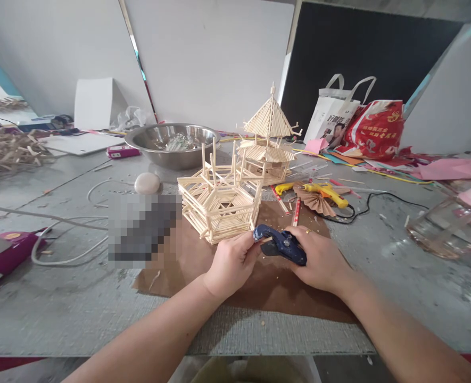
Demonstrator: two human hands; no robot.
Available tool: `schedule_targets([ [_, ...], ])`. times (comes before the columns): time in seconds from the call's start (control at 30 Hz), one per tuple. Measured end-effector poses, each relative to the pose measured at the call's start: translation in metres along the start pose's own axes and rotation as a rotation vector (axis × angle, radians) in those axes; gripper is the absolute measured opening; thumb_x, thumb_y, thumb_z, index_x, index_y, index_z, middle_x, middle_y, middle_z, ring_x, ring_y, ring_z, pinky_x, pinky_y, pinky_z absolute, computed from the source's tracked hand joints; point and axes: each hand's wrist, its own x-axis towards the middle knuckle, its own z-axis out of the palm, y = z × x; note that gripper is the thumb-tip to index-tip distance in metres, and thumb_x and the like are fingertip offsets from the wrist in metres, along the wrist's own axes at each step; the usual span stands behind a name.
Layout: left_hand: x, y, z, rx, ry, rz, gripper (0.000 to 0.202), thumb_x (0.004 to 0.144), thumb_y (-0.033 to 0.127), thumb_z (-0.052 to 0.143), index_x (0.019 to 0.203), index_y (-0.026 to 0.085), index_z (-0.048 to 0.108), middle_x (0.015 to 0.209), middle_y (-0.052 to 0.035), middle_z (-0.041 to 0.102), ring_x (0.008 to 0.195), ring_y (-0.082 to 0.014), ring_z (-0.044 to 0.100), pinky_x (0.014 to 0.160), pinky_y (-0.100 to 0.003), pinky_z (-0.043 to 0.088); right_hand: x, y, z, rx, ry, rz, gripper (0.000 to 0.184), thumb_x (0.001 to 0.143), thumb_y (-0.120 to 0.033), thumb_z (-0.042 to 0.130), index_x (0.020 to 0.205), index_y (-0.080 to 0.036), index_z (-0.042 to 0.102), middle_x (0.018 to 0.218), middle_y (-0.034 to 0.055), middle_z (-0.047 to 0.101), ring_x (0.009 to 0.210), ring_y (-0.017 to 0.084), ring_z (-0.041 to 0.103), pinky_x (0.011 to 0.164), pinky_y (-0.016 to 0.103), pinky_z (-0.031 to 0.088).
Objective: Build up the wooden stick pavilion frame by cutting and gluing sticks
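Right hand (321, 259) grips blue cutter (286, 247); left hand (232, 264), just beside, pinches thin stick (266, 240), long axis toward cutter.

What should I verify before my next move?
- Right hand around the blue hand tool: ok.
- Left hand pinching the thin stick: ok.
- Left fingertips well away from the tool: not ok, they are right at its curved end.
- Stick seated between the tool's blades: cannot tell, partly hidden.
- Open stick frame upright beyond the hands: ok.
- Yellow glue gun cool: cannot tell.
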Motion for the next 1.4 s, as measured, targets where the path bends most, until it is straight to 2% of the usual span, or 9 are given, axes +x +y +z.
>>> schedule_targets([
  [0.2, 0.0003, 0.0002, -0.0011, -0.007, -0.002, 0.005, 0.02, 0.081, 0.019, 0.038, 0.072, 0.016, 0.056, 0.061, -0.0031, 0.06, 0.062, -0.0152, 0.06, 0.059, -0.025, 0.048, -0.0006, 0.0011, 0.0013, 0.019, 0.02, -0.015, 0.041, 0.068, -0.026, 0.053, 0.108, -0.018, 0.043, 0.099, 0.0097, 0.059, 0.09, 0.025, 0.056, 0.073, 0.037, 0.043],
  [0.67, -0.0007, -0.0013, -0.0008, -0.03, -0.026, 0.012, 0.019, 0.08, 0.015, 0.039, 0.074, 0.016, 0.056, 0.065, -0.0032, 0.06, 0.064, -0.0147, 0.059, 0.061, -0.025, 0.047, -0.0006, -0.0017, -0.0012, -0.009, -0.027, 0.027, 0.04, 0.067, -0.024, 0.051, 0.106, -0.015, 0.045, 0.097, 0.0096, 0.06, 0.088, 0.025, 0.057, 0.07, 0.036, 0.043],
  [0.83, -0.0002, -0.0011, -0.0008, -0.04, -0.027, 0.012, 0.018, 0.08, 0.014, 0.039, 0.075, 0.017, 0.056, 0.066, -0.0029, 0.061, 0.063, -0.0136, 0.057, 0.06, -0.024, 0.045, -0.0013, -0.0018, -0.0003, -0.058, -0.018, 0.028, 0.038, 0.065, -0.021, 0.049, 0.102, -0.017, 0.046, 0.092, 0.0084, 0.061, 0.082, 0.024, 0.059, 0.065, 0.033, 0.042],
  [1.1, 0.0014, -0.0008, -0.001, -0.044, -0.015, 0.017, 0.02, 0.079, 0.011, 0.041, 0.065, 0.016, 0.054, 0.058, -0.0012, 0.056, 0.058, -0.0121, 0.052, 0.061, -0.024, 0.043, -0.002, -0.0022, -0.0007, -0.057, -0.061, 0.029, 0.034, 0.065, -0.021, 0.048, 0.099, -0.016, 0.047, 0.087, 0.0066, 0.062, 0.077, 0.023, 0.06, 0.061, 0.03, 0.04],
  [1.4, 0.0012, -0.0008, -0.0008, -0.058, -0.023, 0.023, 0.019, 0.081, 0.015, 0.043, 0.065, 0.016, 0.052, 0.06, -0.0008, 0.054, 0.059, -0.0118, 0.05, 0.06, -0.023, 0.042, -0.0014, -0.0034, -0.0036, -0.033, -0.085, 0.045, 0.028, 0.063, -0.017, 0.048, 0.092, -0.018, 0.049, 0.082, 0.0047, 0.062, 0.071, 0.021, 0.06, 0.057, 0.027, 0.037],
])
